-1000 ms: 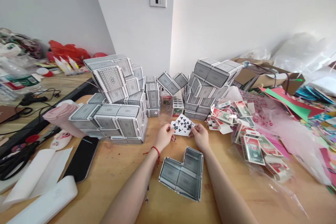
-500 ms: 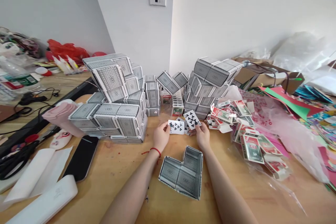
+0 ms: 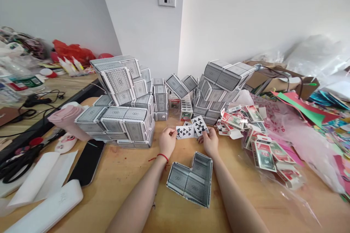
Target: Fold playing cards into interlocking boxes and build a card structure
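In the head view, a smooth wooden tabletop [image 3: 131, 189] carries an L-shaped, open-topped tray [image 3: 190, 180] between the forearms, its walls and floor covered in grey patterned card backs with pale edges. Blocky boxes in the same lattice print pile up as a left stack [image 3: 125, 121] and a leaning right stack [image 3: 218, 94]. Red, white and green card packs [image 3: 264, 154] lie heaped beside crinkled clear plastic on the right; their lettering is too small to read. Black club pips show on the two glossy playing cards just beyond the tray, but their corner indices are not clear enough to name. The left hand [image 3: 167, 142], with a red cord [image 3: 163, 157] at the wrist, pinches the flatter card [image 3: 185, 132] by its left edge; the right hand [image 3: 210, 142] grasps the tilted card [image 3: 198, 125] by its lower corner, fingers curled beneath.
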Demonstrator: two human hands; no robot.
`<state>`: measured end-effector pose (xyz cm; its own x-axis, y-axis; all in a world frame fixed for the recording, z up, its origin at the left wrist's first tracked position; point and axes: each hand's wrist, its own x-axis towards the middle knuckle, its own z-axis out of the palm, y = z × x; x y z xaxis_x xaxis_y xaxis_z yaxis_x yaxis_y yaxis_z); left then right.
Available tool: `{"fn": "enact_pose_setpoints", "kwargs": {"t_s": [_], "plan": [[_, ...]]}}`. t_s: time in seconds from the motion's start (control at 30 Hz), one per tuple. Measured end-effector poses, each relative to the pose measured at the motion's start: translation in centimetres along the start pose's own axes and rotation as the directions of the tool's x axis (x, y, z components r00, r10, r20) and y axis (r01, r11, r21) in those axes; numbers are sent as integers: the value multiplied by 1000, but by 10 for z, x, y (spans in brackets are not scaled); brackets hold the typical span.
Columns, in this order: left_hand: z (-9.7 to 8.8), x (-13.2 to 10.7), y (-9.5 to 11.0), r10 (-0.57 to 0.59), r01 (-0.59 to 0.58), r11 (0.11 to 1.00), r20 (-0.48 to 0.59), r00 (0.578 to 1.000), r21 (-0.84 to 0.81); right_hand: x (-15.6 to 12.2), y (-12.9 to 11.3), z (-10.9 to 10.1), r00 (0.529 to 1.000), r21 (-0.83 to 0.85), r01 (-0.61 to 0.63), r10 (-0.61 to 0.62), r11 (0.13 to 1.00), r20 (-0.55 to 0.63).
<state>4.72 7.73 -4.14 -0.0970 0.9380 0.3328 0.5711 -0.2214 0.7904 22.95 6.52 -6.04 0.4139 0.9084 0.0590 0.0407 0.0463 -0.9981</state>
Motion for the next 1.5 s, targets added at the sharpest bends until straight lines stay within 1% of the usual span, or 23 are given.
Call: {"fn": "enact_pose_setpoints", "kwargs": {"t_s": [0.13, 0.2, 0.33, 0.4, 0.47, 0.6, 0.63, 0.7, 0.77, 0.87, 0.93, 1.0, 1.13, 1.17, 1.23, 1.3, 1.37, 1.43, 1.5], "plan": [[-1, 1, -3, -17, 16, 996, -6, 1000, -84, -3, -1, 1, 999, -56, 32, -33, 998, -25], [-2, 2, -4, -54, 54, 987, 7, 999, -154, -5, -2, 3, 997, -80, 48, -52, 996, -48], [-4, 5, -6, -147, 169, 943, 94, 985, -287, -10, -2, 8, 996, -69, 50, -55, 996, -70], [-5, 6, -6, -159, 191, 927, 124, 979, -323, -11, -3, 11, 998, -35, 29, -31, 999, -58], [-5, 6, -5, -160, 190, 921, 113, 981, -340, -11, -3, 13, 998, -7, 17, -17, 1000, -60], [-4, 5, -4, -180, 184, 922, 44, 983, -340, -10, -2, 13, 994, 71, 12, -4, 997, -107], [-4, 5, -4, -180, 181, 925, 35, 983, -334, -10, -2, 12, 995, 98, 8, 2, 995, -104], [-4, 6, -5, -176, 177, 926, 33, 984, -333, -9, -3, 13, 998, 143, -5, 13, 990, -56], [-3, 7, -6, -195, 202, 904, 57, 979, -377, -10, -4, 14, 999, 164, -19, 14, 986, 30], [0, 9, -6, -248, 294, 803, 158, 956, -519, -13, -6, 17, 986, 189, -35, 3, 981, 166], [2, 9, -5, -257, 337, 727, 218, 941, -599, -14, -7, 19, 975, 207, -43, -4, 977, 223], [4, 9, -4, -257, 350, 683, 238, 937, -641, -15, -6, 20, 972, 232, -47, -9, 972, 234], [4, 11, -4, -302, 362, 621, 214, 929, -695, -12, -5, 17, 985, 302, -63, 11, 951, 170], [4, 11, -5, -317, 368, 603, 211, 925, -708, -11, -5, 16, 985, 316, -74, 21, 946, 169], [3, 11, -4, -333, 378, 588, 213, 919, -715, -10, -6, 15, 977, 325, -102, 34, 940, 210], [2, 10, -2, -302, 381, 618, 240, 923, -688, -12, -10, 15, 951, 302, -128, 31, 945, 307], [1, 8, 0, -241, 384, 664, 302, 922, -641, -15, -14, 16, 903, 251, -145, 24, 957, 430], [1, 5, 3, -192, 392, 692, 370, 909, -606, -20, -19, 16, 849, 204, -152, 22, 967, 528], [1, 2, 5, -164, 404, 696, 416, 894, -593, -24, -23, 16, 807, 185, -165, 25, 969, 590]]}}
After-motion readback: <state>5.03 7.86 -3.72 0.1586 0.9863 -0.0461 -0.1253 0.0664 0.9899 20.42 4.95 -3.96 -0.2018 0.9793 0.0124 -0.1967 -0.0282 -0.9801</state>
